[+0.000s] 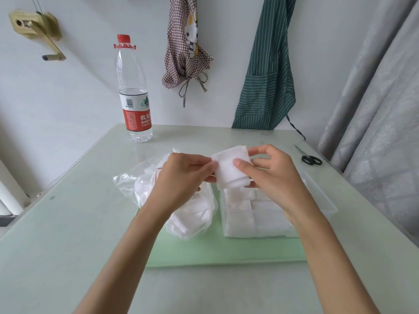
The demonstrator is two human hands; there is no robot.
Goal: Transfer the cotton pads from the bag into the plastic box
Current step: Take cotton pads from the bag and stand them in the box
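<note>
Both hands [229, 171] on cotton pads [229, 171] above the box [238, 214].

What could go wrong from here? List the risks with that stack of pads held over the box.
1. Both the left hand and right hand pinch the stack of cotton pads only at its edges; the lower pads look offset and might slip out.
2. The plastic box already looks nearly full, so new pads may not sit flat.
3. The bag lies slack beside the box; remaining pads could spill onto the green mat.
</note>
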